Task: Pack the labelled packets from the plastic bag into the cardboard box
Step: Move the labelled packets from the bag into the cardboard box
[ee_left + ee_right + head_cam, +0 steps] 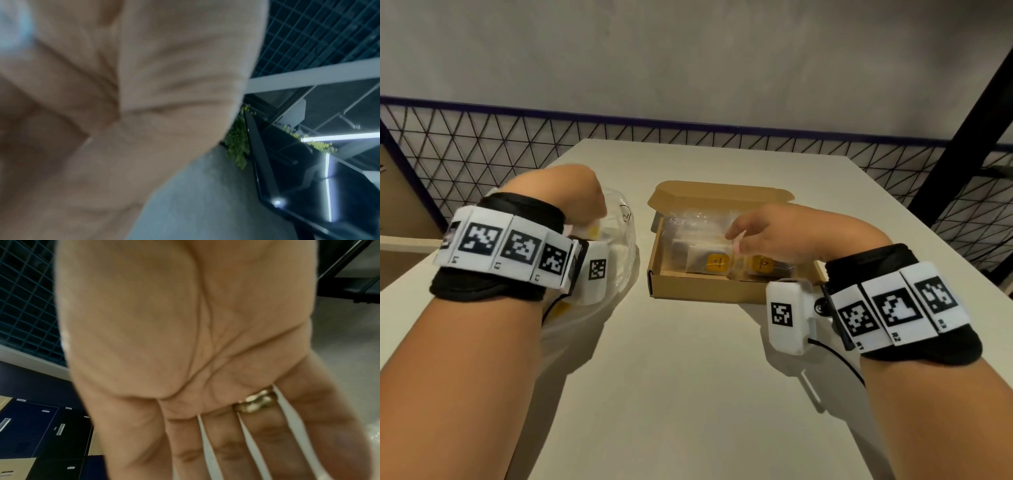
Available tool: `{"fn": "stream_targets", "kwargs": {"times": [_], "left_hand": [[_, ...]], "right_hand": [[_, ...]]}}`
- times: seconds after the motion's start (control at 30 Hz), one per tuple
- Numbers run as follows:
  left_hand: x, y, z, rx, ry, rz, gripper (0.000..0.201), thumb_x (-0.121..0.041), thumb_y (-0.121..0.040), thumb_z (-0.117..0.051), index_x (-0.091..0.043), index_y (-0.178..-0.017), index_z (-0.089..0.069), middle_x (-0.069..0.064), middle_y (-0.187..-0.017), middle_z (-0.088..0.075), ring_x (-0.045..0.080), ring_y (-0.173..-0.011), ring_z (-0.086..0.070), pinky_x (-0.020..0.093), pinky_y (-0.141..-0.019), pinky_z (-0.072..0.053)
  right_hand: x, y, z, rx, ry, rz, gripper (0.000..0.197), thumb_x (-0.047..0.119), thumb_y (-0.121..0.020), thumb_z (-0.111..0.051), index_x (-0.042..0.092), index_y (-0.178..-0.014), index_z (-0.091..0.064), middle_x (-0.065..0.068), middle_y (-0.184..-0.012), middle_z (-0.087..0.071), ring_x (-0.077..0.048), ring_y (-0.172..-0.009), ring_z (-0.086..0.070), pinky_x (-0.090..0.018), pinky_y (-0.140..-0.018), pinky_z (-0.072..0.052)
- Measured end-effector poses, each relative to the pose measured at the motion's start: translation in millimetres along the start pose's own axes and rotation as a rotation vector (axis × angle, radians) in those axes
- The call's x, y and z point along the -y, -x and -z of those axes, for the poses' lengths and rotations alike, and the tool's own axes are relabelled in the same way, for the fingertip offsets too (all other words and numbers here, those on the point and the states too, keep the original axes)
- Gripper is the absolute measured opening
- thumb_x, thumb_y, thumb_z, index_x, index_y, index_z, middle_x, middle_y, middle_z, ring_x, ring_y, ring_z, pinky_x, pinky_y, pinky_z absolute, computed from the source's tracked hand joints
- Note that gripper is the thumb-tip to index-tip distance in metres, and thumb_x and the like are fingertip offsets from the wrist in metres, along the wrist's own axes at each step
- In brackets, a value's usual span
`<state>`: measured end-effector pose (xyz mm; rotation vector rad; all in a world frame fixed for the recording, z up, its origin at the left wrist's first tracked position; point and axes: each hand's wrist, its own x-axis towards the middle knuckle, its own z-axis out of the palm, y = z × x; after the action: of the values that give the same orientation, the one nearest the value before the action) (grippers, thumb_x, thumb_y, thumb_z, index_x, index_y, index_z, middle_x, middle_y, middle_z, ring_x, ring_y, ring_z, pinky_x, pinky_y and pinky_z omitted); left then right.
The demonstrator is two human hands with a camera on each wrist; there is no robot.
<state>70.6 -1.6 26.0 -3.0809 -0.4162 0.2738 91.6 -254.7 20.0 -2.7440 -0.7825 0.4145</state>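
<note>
An open cardboard box (pixel 709 289) sits mid-table with its lid (pixel 719 197) folded back. Inside lie clear packets with yellow labels (pixel 717 263), (pixel 763 263). To its left slumps a clear plastic bag (pixel 621 246). My left hand (pixel 587 216) is curled at the bag's mouth around a packet with a yellow label (pixel 594 232), mostly hidden under the fist. The left wrist view gives only a blurred, folded palm (pixel 144 97). My right hand (pixel 736 241) hovers over the box's packets. In the right wrist view its palm (pixel 185 345) is flat, the fingers straight and holding nothing.
The pale table (pixel 688 394) runs back to a black wire-mesh fence (pixel 482 144). A black slanted post (pixel 962 120) stands at the right. A cardboard panel (pixel 397 205) leans beyond the table's left edge.
</note>
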Motion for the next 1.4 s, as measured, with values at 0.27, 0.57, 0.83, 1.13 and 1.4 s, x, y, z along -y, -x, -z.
{"fn": "stream_targets", "kwargs": {"times": [0.27, 0.57, 0.83, 1.13, 1.4], "left_hand": [[-29.4, 27.8, 17.4, -0.224, 0.725, -0.371, 0.025, -0.003, -0.08, -0.068, -0.026, -0.086, -0.061, -0.008, -0.083, -0.065, 0.008, -0.073, -0.061, 0.024, -0.073, -0.051], [-71.7, 35.8, 10.2, -0.189, 0.96, -0.538, 0.043, 0.0, -0.077, -0.07, -0.034, -0.091, -0.048, -0.004, -0.071, -0.067, 0.01, -0.067, -0.066, 0.037, -0.075, -0.055], [-74.9, 35.4, 5.4, -0.074, 0.764, -0.492, 0.028, -0.011, -0.076, -0.074, -0.03, -0.087, -0.056, -0.001, -0.08, -0.071, 0.012, -0.073, -0.068, 0.03, -0.074, -0.053], [-70.2, 36.4, 9.1, -0.082, 0.735, -0.526, 0.011, -0.017, -0.082, -0.067, -0.027, -0.082, -0.062, -0.007, -0.076, -0.07, 0.003, -0.07, -0.066, 0.023, -0.072, -0.051], [-77.5, 36.1, 11.2, -0.147, 1.2, -0.569, 0.018, -0.002, -0.086, -0.06, -0.017, -0.079, -0.053, 0.001, -0.077, -0.066, 0.009, -0.068, -0.065, 0.015, -0.058, -0.048]], "right_hand": [[7.6, -1.0, 3.1, -0.273, -0.195, 0.135, 0.037, 0.03, -0.092, -0.054, 0.027, -0.129, -0.051, 0.009, -0.1, -0.055, -0.008, -0.091, -0.053, -0.012, -0.068, -0.038], [11.9, -2.0, 6.4, -0.499, -0.305, 0.269, 0.072, 0.012, -0.082, -0.067, 0.035, -0.141, -0.033, 0.01, -0.092, -0.057, -0.003, -0.073, -0.056, -0.018, -0.071, -0.049], [4.1, -2.0, 12.0, -0.571, -0.379, 0.305, 0.066, 0.006, -0.081, -0.067, 0.031, -0.137, -0.042, 0.012, -0.079, -0.057, -0.002, -0.074, -0.055, -0.012, -0.069, -0.044], [1.4, -2.3, 12.5, -0.601, -0.394, 0.27, 0.054, 0.012, -0.082, -0.068, 0.028, -0.131, -0.05, 0.013, -0.077, -0.056, 0.002, -0.072, -0.054, -0.011, -0.072, -0.045], [0.6, -2.6, 12.2, -0.526, -0.532, 0.249, 0.018, 0.015, -0.085, -0.065, 0.024, -0.072, -0.057, 0.004, -0.074, -0.065, -0.013, -0.076, -0.063, -0.025, -0.071, -0.049]]}}
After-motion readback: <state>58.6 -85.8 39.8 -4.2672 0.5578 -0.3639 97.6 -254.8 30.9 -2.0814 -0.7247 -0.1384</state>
